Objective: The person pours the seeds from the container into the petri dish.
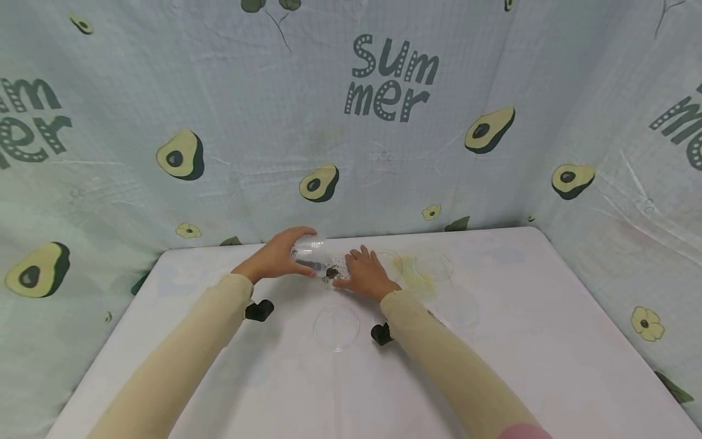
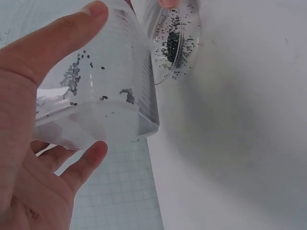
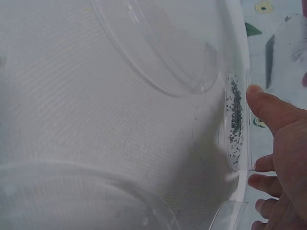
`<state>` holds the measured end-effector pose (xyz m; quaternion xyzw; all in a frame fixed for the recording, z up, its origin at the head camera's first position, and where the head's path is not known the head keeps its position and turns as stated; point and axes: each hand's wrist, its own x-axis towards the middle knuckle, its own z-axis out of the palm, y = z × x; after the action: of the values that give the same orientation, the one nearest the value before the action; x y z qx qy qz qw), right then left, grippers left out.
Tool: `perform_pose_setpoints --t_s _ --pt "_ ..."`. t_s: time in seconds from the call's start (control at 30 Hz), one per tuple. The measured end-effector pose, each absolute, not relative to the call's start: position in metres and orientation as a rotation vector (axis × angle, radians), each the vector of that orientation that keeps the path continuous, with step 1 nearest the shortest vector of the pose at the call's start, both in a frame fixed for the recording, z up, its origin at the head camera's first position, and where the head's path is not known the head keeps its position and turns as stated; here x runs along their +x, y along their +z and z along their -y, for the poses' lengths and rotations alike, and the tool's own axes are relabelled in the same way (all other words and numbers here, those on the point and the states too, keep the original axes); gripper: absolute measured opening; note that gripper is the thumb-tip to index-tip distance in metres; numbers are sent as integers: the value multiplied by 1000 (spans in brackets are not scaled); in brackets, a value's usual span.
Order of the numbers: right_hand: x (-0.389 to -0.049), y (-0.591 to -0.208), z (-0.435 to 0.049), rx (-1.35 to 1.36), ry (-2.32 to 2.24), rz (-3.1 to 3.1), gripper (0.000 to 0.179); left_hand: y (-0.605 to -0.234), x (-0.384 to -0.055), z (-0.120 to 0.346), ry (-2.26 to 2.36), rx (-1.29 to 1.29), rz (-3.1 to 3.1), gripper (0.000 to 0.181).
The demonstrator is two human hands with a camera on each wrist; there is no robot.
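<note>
My left hand (image 1: 280, 254) grips a clear plastic cup (image 2: 129, 62), thumb on one side and fingers on the other. The cup lies tilted on its side toward the right, and a few dark granules (image 2: 72, 76) cling inside it. Beside its mouth is a clear shallow round dish (image 3: 244, 143) with a heap of small dark granules (image 3: 236, 112) spread on its bottom. My right hand (image 1: 370, 274) holds this dish by its edge, thumb and fingertips at the rim. In the left wrist view, one right fingertip shows at the dish's top edge.
Another clear round dish (image 1: 336, 329) lies on the white table (image 1: 285, 378), nearer to me. Several more transparent round pieces lie right of my right hand, one of them a dish (image 1: 433, 266) over a yellowish print. A printed curtain (image 1: 247, 122) rises right behind the table's back edge.
</note>
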<state>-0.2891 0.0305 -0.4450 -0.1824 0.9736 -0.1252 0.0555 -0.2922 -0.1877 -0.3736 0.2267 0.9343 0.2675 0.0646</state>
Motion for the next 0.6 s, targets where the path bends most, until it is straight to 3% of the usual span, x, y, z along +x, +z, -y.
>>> perform_pose_setpoints --t_s 0.3,0.6 --pt "-293 -448 -34 -586 -414 -2959 86 -387 -291 196 939 586 -2841 100" --pt "-295 -445 -42 -624 -476 -2976 79 -393 -287 202 990 533 -2844 102"
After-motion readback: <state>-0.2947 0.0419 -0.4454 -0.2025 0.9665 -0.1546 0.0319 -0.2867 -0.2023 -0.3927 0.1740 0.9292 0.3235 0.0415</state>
